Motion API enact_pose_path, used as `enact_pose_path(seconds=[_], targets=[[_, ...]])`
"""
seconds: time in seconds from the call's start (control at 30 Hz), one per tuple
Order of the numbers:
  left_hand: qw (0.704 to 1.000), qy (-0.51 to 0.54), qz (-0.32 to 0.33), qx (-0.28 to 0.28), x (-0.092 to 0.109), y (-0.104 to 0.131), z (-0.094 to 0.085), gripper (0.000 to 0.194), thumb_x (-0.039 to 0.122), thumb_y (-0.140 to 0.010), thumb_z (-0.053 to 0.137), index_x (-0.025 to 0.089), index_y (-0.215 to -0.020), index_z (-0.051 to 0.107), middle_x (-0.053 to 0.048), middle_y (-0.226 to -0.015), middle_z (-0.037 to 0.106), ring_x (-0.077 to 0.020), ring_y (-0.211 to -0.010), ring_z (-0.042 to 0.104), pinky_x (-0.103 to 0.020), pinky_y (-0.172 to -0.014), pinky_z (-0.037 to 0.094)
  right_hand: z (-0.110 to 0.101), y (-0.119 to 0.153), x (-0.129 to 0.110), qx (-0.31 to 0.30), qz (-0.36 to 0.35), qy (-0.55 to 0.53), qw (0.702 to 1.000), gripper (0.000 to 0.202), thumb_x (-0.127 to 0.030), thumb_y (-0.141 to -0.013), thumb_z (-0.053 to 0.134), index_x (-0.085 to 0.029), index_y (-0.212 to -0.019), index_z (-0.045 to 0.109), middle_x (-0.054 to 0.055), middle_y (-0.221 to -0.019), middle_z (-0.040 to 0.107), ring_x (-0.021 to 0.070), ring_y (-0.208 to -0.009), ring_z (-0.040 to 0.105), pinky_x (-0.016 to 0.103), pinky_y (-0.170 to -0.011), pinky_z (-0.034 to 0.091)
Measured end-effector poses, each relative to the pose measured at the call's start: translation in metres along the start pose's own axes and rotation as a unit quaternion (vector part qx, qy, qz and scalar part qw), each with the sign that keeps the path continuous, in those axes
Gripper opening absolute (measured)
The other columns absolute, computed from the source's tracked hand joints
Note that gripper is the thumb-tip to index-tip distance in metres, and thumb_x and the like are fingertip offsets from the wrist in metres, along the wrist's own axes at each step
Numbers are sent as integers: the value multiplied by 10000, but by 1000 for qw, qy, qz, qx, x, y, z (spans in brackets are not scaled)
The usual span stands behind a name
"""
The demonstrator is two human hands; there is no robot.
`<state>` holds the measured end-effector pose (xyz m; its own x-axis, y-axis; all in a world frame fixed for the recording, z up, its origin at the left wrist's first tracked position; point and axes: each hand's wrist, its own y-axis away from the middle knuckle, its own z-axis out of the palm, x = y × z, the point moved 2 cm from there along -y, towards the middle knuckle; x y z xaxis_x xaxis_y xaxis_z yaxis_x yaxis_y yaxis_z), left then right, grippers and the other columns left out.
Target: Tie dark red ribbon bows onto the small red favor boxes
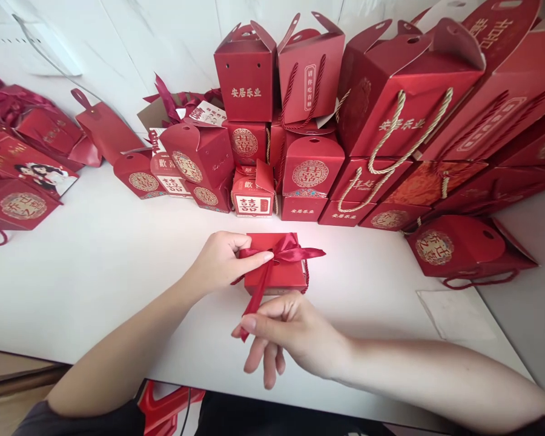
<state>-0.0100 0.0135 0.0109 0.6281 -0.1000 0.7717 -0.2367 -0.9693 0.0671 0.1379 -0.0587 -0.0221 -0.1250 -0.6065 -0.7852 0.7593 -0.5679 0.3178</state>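
Note:
A small red gift box (277, 278) sits on the white table in front of me, with a twisted red cord at its right side. Across its top lies a dark red satin ribbon (295, 251), looped into a bow. My left hand (220, 260) is at the box's left side, its thumb pressed on the ribbon near the knot and its fingers closed around a loop. Nearer to me, my right hand (295, 333) pinches one ribbon tail between thumb and index finger, the other fingers hanging loose. That tail runs taut from the knot down to the pinch.
Stacked red gift boxes (311, 172) line the back of the white table (131, 266). More boxes and ribbons (22, 206) are heaped at the left. A single red box (467, 248) stands at the right, by a flat white sheet (454, 315). A red stool (166, 409) shows below the front edge.

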Motion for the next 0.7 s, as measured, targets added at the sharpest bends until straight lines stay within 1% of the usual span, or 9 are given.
enact_pose_path(seconds=[0.1,0.17,0.23,0.27,0.37,0.47,0.5,0.57,0.7], targets=[[1000,-5,1,-14,1,1,-3,514,491,-808,623,177,-547,311,59,-493,320,-71,-480,322,-219,-452,259,-2,1,0,-65,86,89,990,379,-479,-877,569,-136,-974,697,56,-753,727,91,-447,621,160,-397,393],[999,-13,2,-34,3,2,-6,473,504,-807,620,171,-571,382,50,-525,373,-78,-497,365,-221,-473,283,-1,13,-15,-148,129,212,957,329,-410,-914,511,-165,-1017,703,46,-783,735,78,-456,603,171,-454,424],[998,-31,3,-51,5,4,-9,431,522,-771,655,165,-623,463,44,-565,422,-88,-520,396,-223,-487,298,-1,32,-42,-203,77,377,900,264,-369,-886,580,-187,-1024,713,30,-799,743,93,-553,628,189,-569,462],[997,-41,4,-58,6,5,-10,418,529,-744,680,164,-654,496,42,-581,439,-93,-531,404,-223,-491,302,-3,40,-57,-191,24,443,876,236,-366,-881,594,-190,-971,724,25,-770,737,110,-607,638,191,-573,446],[996,-50,3,-76,8,6,-12,413,543,-695,719,165,-737,556,40,-617,475,-103,-555,423,-222,-503,316,-20,56,-96,-33,-70,583,809,320,-425,-936,511,-198,-781,675,-6,-632,654,108,-551,561,219,-537,379],[994,-20,-11,-108,7,5,-12,415,544,-696,720,168,-792,573,33,-671,512,-106,-579,448,-222,-524,342,-49,55,-119,188,-76,667,717,412,-567,-927,444,-205,-846,624,11,-663,642,145,-575,551,251,-538,348],[993,-10,-16,-117,6,5,-11,419,544,-693,725,169,-802,574,32,-685,519,-107,-586,455,-221,-529,349,-59,52,-122,231,-61,678,695,462,-624,-909,429,-205,-875,620,23,-679,648,166,-600,566,261,-544,346],[992,5,-21,-125,5,4,-11,425,537,-680,740,167,-808,575,29,-698,523,-109,-592,467,-221,-533,357,-75,44,-122,235,-17,674,701,536,-693,-869,427,-198,-866,633,42,-687,655,197,-643,596,273,-554,359],[994,19,-18,-109,6,2,-12,411,502,-648,773,160,-773,583,27,-672,522,-115,-577,486,-225,-524,368,-86,29,-114,36,48,530,846,461,-622,-846,539,-177,-810,654,40,-739,667,175,-652,633,260,-579,447]])
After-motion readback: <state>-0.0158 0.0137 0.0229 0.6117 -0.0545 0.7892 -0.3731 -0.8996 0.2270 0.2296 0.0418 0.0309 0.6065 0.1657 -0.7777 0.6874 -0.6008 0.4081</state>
